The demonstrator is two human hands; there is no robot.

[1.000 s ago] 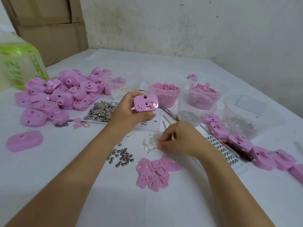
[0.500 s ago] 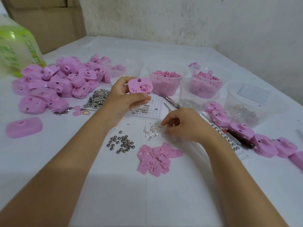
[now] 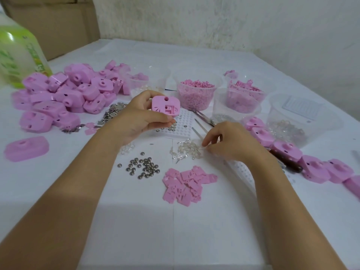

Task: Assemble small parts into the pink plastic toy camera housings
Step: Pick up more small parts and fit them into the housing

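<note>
My left hand (image 3: 140, 115) holds a pink camera housing (image 3: 167, 105) upright above the table, its inner side facing me. My right hand (image 3: 231, 142) is lower and to the right, fingertips curled down into a small heap of clear plastic parts (image 3: 187, 150). Whether a part is pinched between those fingers is hidden. In front of the hands lie a scatter of small metal domes (image 3: 145, 167) and a pile of flat pink plates (image 3: 187, 187).
A heap of pink housings (image 3: 64, 96) fills the left side, one lone housing (image 3: 26, 148) nearer me. Clear tubs of pink bits (image 3: 196, 94) (image 3: 243, 96) stand behind. A white peg tray (image 3: 181, 125), tweezers (image 3: 201, 116) and a row of housings (image 3: 288, 151) lie right.
The left hand turned the housing so its inner side faces me. The right hand stayed at the clear parts, its fingers shifting over the heap.
</note>
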